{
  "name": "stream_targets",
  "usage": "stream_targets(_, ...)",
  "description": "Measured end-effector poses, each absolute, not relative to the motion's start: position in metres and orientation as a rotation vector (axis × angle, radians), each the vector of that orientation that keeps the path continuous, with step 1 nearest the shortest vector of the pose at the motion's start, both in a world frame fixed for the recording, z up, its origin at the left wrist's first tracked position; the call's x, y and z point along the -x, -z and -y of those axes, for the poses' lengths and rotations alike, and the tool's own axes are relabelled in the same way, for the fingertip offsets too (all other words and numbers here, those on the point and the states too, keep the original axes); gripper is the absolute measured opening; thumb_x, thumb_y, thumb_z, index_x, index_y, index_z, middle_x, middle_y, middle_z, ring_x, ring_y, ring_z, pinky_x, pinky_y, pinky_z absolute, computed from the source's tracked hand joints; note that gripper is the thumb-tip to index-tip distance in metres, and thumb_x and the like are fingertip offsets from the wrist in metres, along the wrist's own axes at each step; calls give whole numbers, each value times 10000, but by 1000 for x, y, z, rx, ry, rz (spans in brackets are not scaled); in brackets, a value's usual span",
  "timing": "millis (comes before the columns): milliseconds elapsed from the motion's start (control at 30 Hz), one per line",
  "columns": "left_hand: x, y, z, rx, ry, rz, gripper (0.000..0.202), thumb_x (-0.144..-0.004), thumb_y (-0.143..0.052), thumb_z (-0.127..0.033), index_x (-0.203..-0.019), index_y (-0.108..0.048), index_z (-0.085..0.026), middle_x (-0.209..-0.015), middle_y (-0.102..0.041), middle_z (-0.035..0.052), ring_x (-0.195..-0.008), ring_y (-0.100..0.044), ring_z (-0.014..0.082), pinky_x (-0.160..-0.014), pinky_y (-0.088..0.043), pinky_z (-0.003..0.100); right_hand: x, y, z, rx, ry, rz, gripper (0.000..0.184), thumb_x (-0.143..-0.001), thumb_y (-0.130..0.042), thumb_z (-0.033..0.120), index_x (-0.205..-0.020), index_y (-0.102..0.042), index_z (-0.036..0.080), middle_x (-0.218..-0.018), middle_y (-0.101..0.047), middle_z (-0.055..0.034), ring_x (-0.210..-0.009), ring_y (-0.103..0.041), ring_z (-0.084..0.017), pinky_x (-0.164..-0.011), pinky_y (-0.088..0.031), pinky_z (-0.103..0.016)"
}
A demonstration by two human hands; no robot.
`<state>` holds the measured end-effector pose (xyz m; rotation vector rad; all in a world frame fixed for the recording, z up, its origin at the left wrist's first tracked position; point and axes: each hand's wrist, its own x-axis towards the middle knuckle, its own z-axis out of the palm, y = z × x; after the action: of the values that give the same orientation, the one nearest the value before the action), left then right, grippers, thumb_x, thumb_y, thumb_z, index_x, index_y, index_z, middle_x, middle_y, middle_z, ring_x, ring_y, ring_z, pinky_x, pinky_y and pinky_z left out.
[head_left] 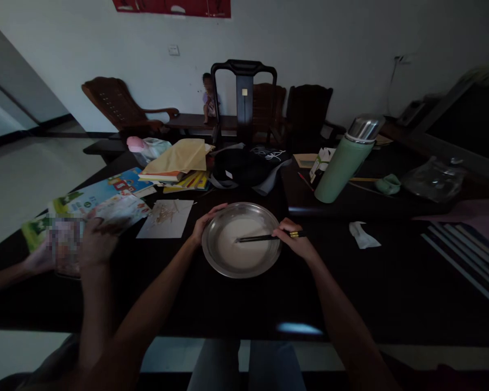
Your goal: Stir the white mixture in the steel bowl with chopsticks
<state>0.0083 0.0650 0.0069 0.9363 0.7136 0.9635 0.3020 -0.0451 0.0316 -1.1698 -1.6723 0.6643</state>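
A round metal bowl (212, 259) stands on the dark table in front of me, with a pale, off-white liquid (238, 255) covering its bottom. My left hand (204, 224) grips the bowl's left rim, its fingers along the outer edge. In my right hand (296, 241), at the right rim, is a pair of dark chopsticks (257, 238) with gold-coloured bands near the top. They slant across the bowl, and their tips reach the liquid near the middle. Left of the bowl lies a white sheet (167, 220) with thin sticks scattered on it.
At the left, another person's hands (98, 244) hold a phone (68, 247) above colourful booklets (92, 198). Books and envelopes (179, 160) and a black bag (240, 165) lie behind the bowl. A green thermos (342, 165) and crumpled tissue (364, 236) are rightward. A person (210, 103) sits far back.
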Motion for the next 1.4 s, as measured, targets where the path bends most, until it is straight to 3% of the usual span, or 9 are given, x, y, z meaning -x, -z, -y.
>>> stream_targets(233,-8,-8,-65,-924,-963,-708,485,-686,-672,-299,-1153,-698,-168,-1185,-664,83,-1137,-560,359,-1020,-391,459,-322,-36,50,1196,-596,1421,491,-873,-524,555,-526,-615,220,-636,-493,-1,-640,-509,-152,-658,-409,-309)
stream_targets(500,-7,-10,-63,-942,-964,-706,478,-676,-679,-302,-1133,-707,-167,-1185,-666,76,-1179,-531,360,-1042,-366,434,-305,-29,43,1213,-637,1598,370,-866,-560,521,-672,-691,234,-659,-570,-7,-681,-538,-166,-670,-410,-314)
stream_targets(700,-7,-9,-63,-958,-971,-705,506,-684,-666,-312,-1164,-690,-152,-1220,-648,87,-1181,-526,365,-1049,-357,443,-317,-33,47,1240,-659,1388,495,-880,-505,563,-542,-604,214,-586,-504,9,-598,-504,-139,-628,-404,-295)
stream_targets(933,-8,-12,-61,-939,-966,-730,554,-660,-679,-325,-1183,-673,-141,-1228,-643,94,-1185,-526,358,-1069,-334,442,-304,-29,44,1237,-627,1616,364,-849,-586,514,-650,-673,221,-654,-574,-6,-661,-544,-157,-648,-413,-301)
stream_targets(1133,-9,-13,-60,-1005,-962,-732,587,-685,-636,-332,-1239,-644,-140,-1231,-638,94,-1174,-529,360,-1057,-350,454,-317,-34,51,1240,-641,1434,494,-900,-487,534,-546,-610,213,-597,-509,3,-590,-503,-139,-596,-401,-286)
stream_targets(1400,-9,-15,-59,-974,-967,-725,553,-683,-650,-302,-1206,-662,-124,-1223,-643,105,-1175,-527,367,-1046,-361,449,-301,-32,49,1191,-578,1636,358,-872,-576,474,-637,-671,220,-623,-572,-4,-636,-538,-152,-630,-408,-300)
